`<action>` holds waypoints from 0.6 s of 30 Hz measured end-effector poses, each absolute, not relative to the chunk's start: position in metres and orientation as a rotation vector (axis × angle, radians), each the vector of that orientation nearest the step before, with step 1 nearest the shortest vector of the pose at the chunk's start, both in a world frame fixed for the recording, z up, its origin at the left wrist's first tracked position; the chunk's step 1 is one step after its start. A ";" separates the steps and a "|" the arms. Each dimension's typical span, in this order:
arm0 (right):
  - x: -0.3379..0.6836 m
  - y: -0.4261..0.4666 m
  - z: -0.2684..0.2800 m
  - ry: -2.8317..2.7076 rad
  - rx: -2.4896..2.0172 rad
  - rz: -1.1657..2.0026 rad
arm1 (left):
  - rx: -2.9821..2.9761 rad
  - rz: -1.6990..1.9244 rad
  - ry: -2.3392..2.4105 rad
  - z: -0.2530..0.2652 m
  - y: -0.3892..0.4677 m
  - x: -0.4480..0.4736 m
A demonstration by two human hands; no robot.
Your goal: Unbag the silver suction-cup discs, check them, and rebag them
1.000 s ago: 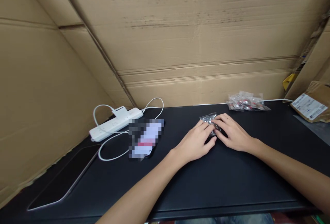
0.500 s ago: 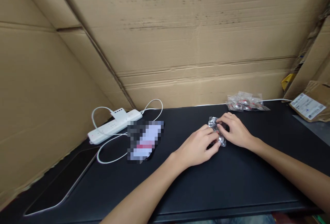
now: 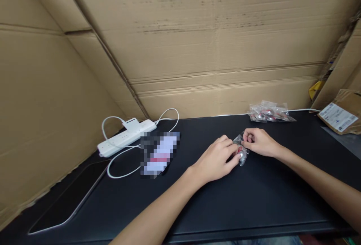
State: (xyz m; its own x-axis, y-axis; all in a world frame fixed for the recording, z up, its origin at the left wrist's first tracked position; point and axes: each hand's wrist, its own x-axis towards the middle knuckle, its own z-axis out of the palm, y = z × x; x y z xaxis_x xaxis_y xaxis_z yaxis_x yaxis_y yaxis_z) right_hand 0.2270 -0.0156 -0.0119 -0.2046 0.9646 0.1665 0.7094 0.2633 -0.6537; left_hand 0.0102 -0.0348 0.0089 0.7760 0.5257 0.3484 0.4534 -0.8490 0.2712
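A small clear plastic bag (image 3: 244, 159) holding a round silvery item with a red part lies on the black tabletop. My left hand (image 3: 217, 159) grips the bag from the left, thumb and fingers closed on its lower part. At the bag's upper right, my right hand (image 3: 261, 142) has its fingers curled into a pinch on the plastic edge. What exactly the silvery item is cannot be made out.
Several similar bags (image 3: 269, 112) lie piled by the cardboard wall. A white power strip (image 3: 120, 139) with looping cables, a pixelated phone-like object (image 3: 160, 155) and a dark tablet (image 3: 70, 198) are at left. A labelled brown package (image 3: 340, 115) sits far right.
My right hand has moved slightly right and closed from spread fingers into a pinch at the bag's upper edge. The bag has turned, its top leaning right. My left hand stays nearly still.
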 end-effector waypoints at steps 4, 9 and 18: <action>0.229 -0.014 -0.014 -1.859 -1.346 0.663 | 2.722 0.710 0.978 0.006 -0.034 0.010; 0.222 -0.020 -0.005 -1.674 -1.175 0.737 | 2.367 0.830 1.209 -0.006 -0.024 0.009; 0.209 -0.032 0.006 -1.308 -0.947 1.090 | 1.341 0.922 0.775 0.002 -0.013 0.010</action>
